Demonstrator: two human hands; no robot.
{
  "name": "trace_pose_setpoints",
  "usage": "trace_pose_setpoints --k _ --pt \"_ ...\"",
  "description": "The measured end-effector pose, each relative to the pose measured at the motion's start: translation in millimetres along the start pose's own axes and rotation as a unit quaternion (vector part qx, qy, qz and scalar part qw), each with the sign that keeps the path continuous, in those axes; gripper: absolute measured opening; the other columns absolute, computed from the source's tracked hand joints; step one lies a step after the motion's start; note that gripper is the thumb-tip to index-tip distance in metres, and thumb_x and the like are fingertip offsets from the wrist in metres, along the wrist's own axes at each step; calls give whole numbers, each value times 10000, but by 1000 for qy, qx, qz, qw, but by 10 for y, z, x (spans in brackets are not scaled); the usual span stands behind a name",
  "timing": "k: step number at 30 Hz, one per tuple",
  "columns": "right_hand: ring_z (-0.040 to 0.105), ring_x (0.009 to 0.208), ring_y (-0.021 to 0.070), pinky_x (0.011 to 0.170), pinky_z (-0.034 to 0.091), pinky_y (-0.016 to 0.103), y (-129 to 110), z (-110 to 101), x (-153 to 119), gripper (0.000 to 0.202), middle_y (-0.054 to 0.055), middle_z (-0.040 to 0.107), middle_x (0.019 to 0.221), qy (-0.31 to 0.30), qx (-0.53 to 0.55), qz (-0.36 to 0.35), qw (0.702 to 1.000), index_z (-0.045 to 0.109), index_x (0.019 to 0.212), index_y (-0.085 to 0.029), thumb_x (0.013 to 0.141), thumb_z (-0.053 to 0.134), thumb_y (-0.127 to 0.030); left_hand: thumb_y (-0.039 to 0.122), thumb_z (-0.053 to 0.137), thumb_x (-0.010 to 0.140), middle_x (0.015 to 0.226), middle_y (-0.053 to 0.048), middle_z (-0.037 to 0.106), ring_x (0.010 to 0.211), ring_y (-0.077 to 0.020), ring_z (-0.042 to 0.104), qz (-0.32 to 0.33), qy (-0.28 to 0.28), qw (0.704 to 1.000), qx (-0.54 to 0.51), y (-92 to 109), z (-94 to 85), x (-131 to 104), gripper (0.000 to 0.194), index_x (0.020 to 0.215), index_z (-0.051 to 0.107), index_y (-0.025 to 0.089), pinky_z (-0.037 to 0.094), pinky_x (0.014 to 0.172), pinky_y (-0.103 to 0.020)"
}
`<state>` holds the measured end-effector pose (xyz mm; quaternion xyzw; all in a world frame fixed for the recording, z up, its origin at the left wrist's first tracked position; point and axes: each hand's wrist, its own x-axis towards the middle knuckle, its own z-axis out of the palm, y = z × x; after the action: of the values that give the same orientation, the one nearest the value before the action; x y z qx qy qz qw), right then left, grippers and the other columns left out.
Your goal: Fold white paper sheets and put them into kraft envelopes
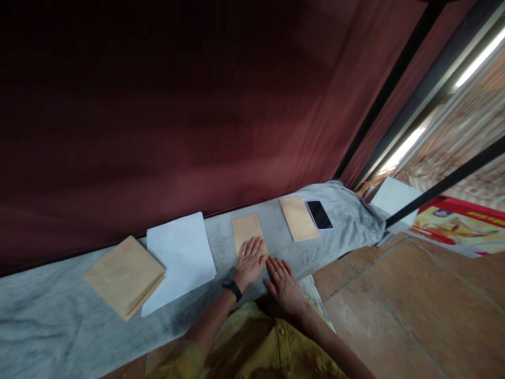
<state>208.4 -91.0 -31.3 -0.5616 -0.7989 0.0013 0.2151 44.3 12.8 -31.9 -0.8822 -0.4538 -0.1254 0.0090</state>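
Note:
A brown paper envelope lies on the grey cloth in front of me. My left hand, with a dark band on its wrist, rests flat over the envelope's near part and hides it. Beside it my right hand lies palm down, fingertips by the envelope's near right corner; whether they touch it I cannot tell. Neither hand grips anything. To the left are a stack of white paper sheets and a pile of brown envelopes partly overlapping them. Farther right lies another brown envelope or small stack.
A phone lies right of the far envelope. Grey cloth covers the long narrow surface, backed by a dark red curtain. Black poles stand at the right. On the tiled floor is a red and yellow box.

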Motion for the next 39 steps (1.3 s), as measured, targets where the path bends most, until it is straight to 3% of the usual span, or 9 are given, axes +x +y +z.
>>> trace_pose_setpoints --k 6,13,18,24,31,39 --pt "432 1418 238 1197 309 465 8 -8 -1 551 108 477 1533 -6 0 -3 1000 364 1542 -182 1037 405 -398 335 375 1005 1602 -67 377 1488 -252 313 45 1 999 -3 118 -134 -298 584 1571 281 223 220 1233 -504" --pt "378 1451 253 1198 294 481 49 -15 -26 617 123 419 1570 -23 2 -18 1000 271 1577 -159 1026 396 -407 369 399 1006 1601 -64 381 1493 -232 300 58 -18 998 -12 185 -258 -521 574 1554 320 215 242 1229 -466" --pt "385 1442 224 1183 316 462 91 5 -34 548 100 438 1560 -34 33 -9 999 306 1562 -179 1019 334 -251 332 391 1009 1562 -85 443 1462 -218 359 57 -29 998 -16 237 -294 -607 530 1514 388 171 258 1220 -430" --pt "449 1345 296 1059 425 475 35 112 45 512 155 498 1480 22 33 113 993 442 1477 -165 971 415 -239 221 406 995 1471 -136 543 1367 -253 487 30 -35 999 4 323 -264 -528 479 1467 456 160 345 1151 -436" --pt "493 1261 286 1011 438 443 14 142 145 465 136 558 1387 42 49 128 990 547 1374 -200 917 469 -172 92 493 930 1270 -156 644 1172 -282 599 2 -72 996 49 371 -338 -308 415 1330 574 163 478 983 -436" --pt "553 1203 270 995 461 452 -16 193 217 375 109 618 1316 74 130 176 973 650 1233 -224 903 472 -214 49 527 907 1098 -161 668 1024 -260 619 1 -108 989 98 501 -469 -166 283 1156 648 109 511 761 -343"
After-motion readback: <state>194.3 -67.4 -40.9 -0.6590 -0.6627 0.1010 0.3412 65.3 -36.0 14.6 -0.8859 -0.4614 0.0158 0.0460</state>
